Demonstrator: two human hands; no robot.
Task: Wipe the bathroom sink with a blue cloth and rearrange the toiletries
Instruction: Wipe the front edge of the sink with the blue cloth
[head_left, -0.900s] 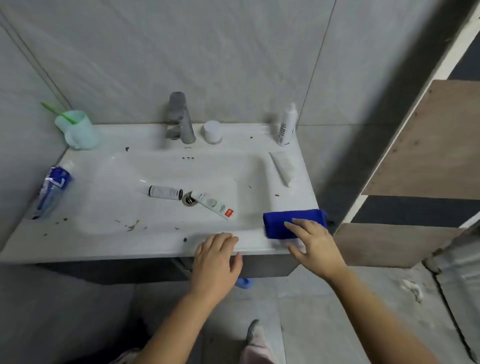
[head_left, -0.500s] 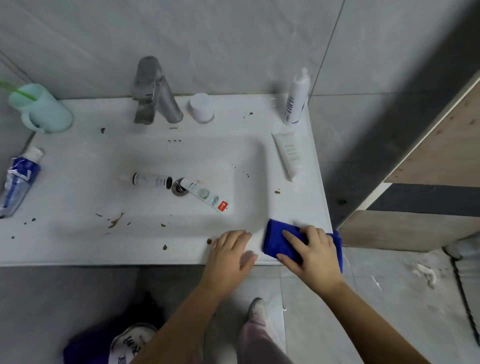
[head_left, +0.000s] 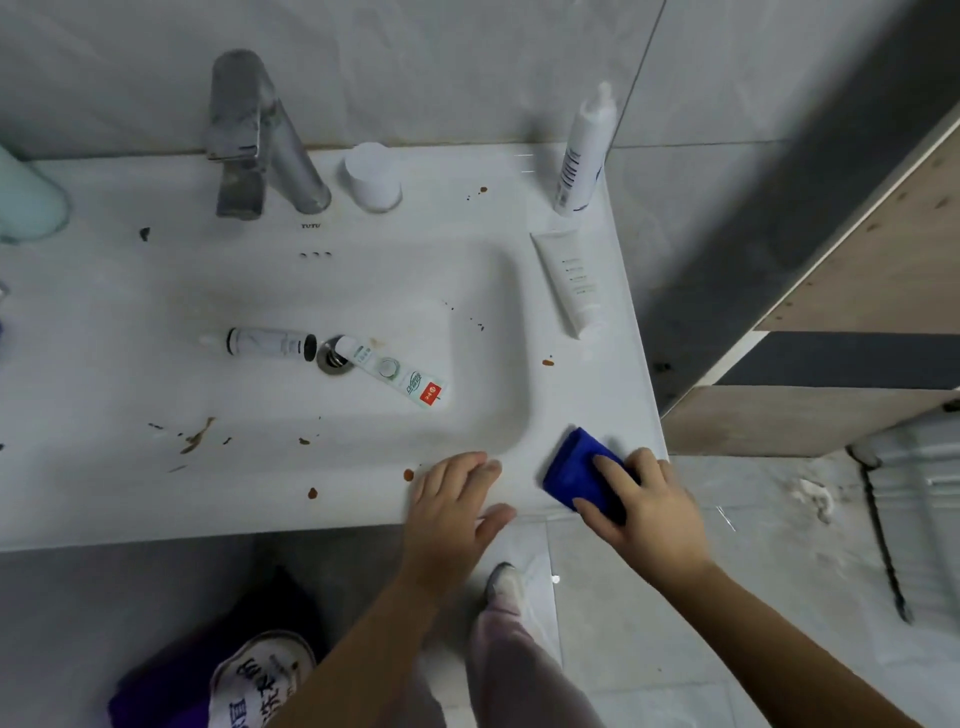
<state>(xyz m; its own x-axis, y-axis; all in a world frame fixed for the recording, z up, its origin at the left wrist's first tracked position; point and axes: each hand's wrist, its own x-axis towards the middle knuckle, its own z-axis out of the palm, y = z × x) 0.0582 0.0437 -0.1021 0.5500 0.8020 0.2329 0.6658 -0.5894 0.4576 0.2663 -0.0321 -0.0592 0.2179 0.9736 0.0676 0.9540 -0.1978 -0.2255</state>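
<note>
Blue cloth (head_left: 576, 467): folded, on the front right rim of the sink (head_left: 156, 519), under the right hand (head_left: 649, 509).
Right grip: grasping the cloth, fingers laid over it, thumb at its near edge.
Left hand (head_left: 452, 504): released, flat on the rim just left of the grip.
Doing it well: press the cloth flat and sweep left from the grip over the brown spots (head_left: 409, 474); probably lift the tubes (head_left: 389, 370) beyond it out of the basin first.
</note>
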